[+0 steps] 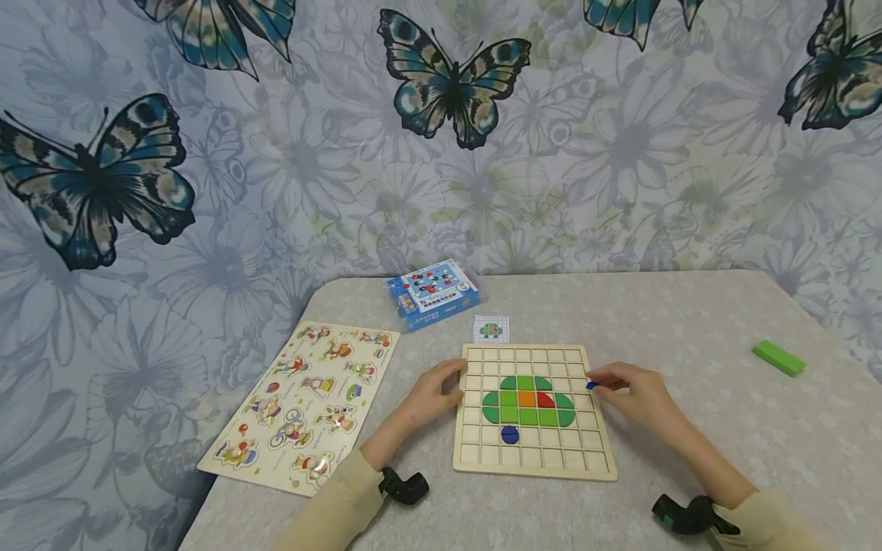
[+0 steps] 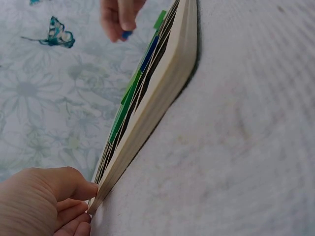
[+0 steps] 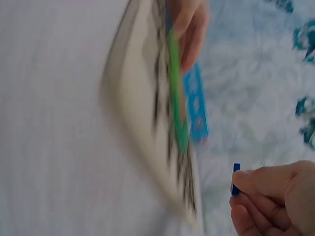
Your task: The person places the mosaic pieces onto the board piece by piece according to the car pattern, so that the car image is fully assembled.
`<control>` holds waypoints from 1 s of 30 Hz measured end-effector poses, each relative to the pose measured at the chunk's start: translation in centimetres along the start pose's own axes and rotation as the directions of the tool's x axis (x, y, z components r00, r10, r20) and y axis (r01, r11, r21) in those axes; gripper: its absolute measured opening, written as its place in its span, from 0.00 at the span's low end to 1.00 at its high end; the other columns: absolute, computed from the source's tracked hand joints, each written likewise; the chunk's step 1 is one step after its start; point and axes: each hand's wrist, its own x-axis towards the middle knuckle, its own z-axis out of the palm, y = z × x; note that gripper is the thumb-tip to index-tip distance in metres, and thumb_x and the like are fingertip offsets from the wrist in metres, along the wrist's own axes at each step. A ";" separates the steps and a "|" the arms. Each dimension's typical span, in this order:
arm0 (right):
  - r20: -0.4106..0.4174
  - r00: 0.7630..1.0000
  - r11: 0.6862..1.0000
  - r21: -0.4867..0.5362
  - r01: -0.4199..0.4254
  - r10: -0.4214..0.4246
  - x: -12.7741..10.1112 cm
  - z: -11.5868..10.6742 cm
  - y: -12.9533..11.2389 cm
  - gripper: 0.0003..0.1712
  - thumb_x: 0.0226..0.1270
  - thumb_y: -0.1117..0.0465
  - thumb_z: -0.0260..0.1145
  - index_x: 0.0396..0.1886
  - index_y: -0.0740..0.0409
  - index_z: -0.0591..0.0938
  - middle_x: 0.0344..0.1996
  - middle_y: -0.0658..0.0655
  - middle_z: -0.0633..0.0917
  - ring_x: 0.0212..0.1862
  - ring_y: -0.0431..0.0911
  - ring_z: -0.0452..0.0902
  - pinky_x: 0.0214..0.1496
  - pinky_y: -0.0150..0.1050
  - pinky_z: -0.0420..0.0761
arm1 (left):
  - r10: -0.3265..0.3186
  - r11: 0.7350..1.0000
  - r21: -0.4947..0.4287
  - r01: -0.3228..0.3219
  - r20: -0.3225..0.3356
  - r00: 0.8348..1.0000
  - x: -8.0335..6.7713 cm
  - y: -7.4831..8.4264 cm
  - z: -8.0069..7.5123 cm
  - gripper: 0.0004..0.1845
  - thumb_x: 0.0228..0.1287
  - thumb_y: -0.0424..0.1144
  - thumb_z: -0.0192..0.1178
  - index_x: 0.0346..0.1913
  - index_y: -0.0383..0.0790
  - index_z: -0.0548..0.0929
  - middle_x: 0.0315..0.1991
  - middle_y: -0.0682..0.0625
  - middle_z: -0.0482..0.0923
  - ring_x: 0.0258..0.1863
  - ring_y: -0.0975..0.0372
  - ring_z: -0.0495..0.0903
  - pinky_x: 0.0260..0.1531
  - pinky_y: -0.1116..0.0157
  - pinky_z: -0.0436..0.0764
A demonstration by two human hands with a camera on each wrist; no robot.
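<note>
A wooden grid board (image 1: 475,455) lies on the table, with green, orange and red flat tiles grouped about its middle. Just below that group sits a dark blue round (image 1: 510,435), split by a line across it. My left hand (image 1: 434,392) holds the board's left edge between thumb and fingers, also seen low in the left wrist view. Beside the board's right edge, my right hand (image 1: 637,394) pinches a small blue tile (image 3: 236,179) between thumb and fingertips. A small pattern card (image 1: 491,329) lies against the board's far edge.
A blue box (image 1: 434,295) in clear wrap lies at the back. On the left is a cream picture board (image 1: 324,367) with cartoon figures. A green block (image 1: 779,358) lies far right on the cloth-covered table (image 1: 675,314). Butterfly-patterned wallpaper (image 1: 455,199) stands behind.
</note>
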 end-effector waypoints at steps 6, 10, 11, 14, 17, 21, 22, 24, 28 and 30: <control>0.098 0.990 0.988 0.129 0.086 -0.099 -0.8 2.2 -4.1 0.12 0.55 0.69 0.70 0.41 0.60 0.85 0.35 0.47 0.84 0.33 0.37 0.79 0.34 0.34 0.81 | -0.012 1.000 -0.008 0.012 -0.005 1.000 0.0 0.1 0.0 0.29 0.62 0.32 0.59 0.67 0.32 0.67 0.65 0.41 0.65 0.66 0.52 0.62 0.63 0.57 0.64; 0.110 0.985 0.985 0.124 0.122 -0.136 -1.6 4.0 -4.8 0.12 0.53 0.71 0.71 0.39 0.59 0.85 0.33 0.47 0.84 0.33 0.36 0.78 0.33 0.32 0.80 | -0.013 1.000 -0.008 0.013 -0.009 1.000 0.0 0.1 0.0 0.29 0.62 0.32 0.59 0.66 0.32 0.67 0.65 0.41 0.66 0.66 0.52 0.62 0.63 0.56 0.64; 0.111 0.985 0.986 0.116 0.116 -0.129 -1.7 4.3 -4.8 0.12 0.53 0.72 0.71 0.38 0.59 0.85 0.33 0.47 0.83 0.32 0.35 0.77 0.33 0.31 0.80 | -0.013 1.000 -0.008 0.013 -0.009 1.000 0.0 0.1 0.0 0.29 0.62 0.32 0.59 0.66 0.32 0.67 0.65 0.41 0.66 0.66 0.52 0.62 0.63 0.56 0.64; 0.121 0.987 0.992 0.084 0.098 -0.108 -2.0 4.9 -4.7 0.12 0.52 0.71 0.71 0.38 0.58 0.85 0.33 0.46 0.83 0.32 0.34 0.76 0.32 0.31 0.79 | -0.008 1.000 -0.003 0.008 -0.010 1.000 0.0 -0.1 0.0 0.29 0.61 0.32 0.59 0.66 0.32 0.68 0.65 0.41 0.66 0.65 0.51 0.63 0.63 0.56 0.65; 0.140 0.986 0.995 0.049 0.085 -0.091 -2.2 5.1 -4.7 0.11 0.53 0.70 0.71 0.38 0.56 0.85 0.34 0.46 0.83 0.33 0.34 0.76 0.33 0.30 0.79 | -0.011 1.000 0.003 0.011 -0.007 1.000 0.0 -0.2 0.0 0.29 0.61 0.33 0.59 0.66 0.32 0.68 0.65 0.42 0.66 0.65 0.52 0.63 0.62 0.57 0.65; 0.149 0.986 0.997 0.013 0.075 -0.077 -2.3 5.2 -4.7 0.12 0.53 0.69 0.71 0.38 0.54 0.86 0.35 0.45 0.83 0.35 0.34 0.76 0.36 0.32 0.79 | -0.014 1.000 0.006 0.014 -0.006 1.000 -0.1 -0.1 0.0 0.29 0.61 0.33 0.59 0.66 0.32 0.68 0.65 0.42 0.66 0.65 0.51 0.63 0.62 0.56 0.65; 0.147 0.986 0.997 0.007 0.076 -0.076 -2.3 5.1 -4.8 0.12 0.53 0.69 0.71 0.38 0.54 0.86 0.35 0.45 0.83 0.35 0.34 0.76 0.36 0.32 0.79 | -0.013 1.000 0.005 0.013 -0.007 1.000 -0.1 -0.1 0.0 0.29 0.62 0.33 0.59 0.66 0.32 0.67 0.65 0.41 0.66 0.65 0.51 0.63 0.62 0.56 0.65; 0.142 0.987 0.997 -0.002 0.082 -0.081 -2.3 5.2 -4.8 0.11 0.54 0.69 0.71 0.37 0.53 0.86 0.36 0.44 0.82 0.35 0.34 0.76 0.37 0.33 0.79 | -0.015 1.000 -0.001 0.015 -0.010 1.000 -0.1 0.0 0.0 0.29 0.62 0.32 0.59 0.66 0.32 0.67 0.65 0.41 0.66 0.65 0.51 0.63 0.62 0.56 0.65; 0.132 0.984 0.993 -0.005 0.119 -0.118 -2.2 5.3 -4.6 0.11 0.53 0.69 0.71 0.36 0.53 0.86 0.35 0.45 0.82 0.36 0.35 0.76 0.37 0.32 0.80 | -0.018 1.000 -0.007 0.018 -0.013 1.000 -0.2 0.1 0.0 0.29 0.62 0.32 0.59 0.66 0.32 0.68 0.65 0.41 0.66 0.65 0.51 0.63 0.62 0.57 0.65; 0.129 0.983 0.991 -0.008 0.135 -0.133 -2.2 5.4 -4.5 0.11 0.53 0.70 0.71 0.36 0.54 0.86 0.35 0.46 0.82 0.36 0.35 0.76 0.37 0.32 0.80 | -0.019 1.000 -0.007 0.019 -0.014 1.000 -0.2 0.2 0.0 0.29 0.62 0.32 0.59 0.66 0.32 0.68 0.65 0.42 0.66 0.65 0.52 0.63 0.62 0.57 0.65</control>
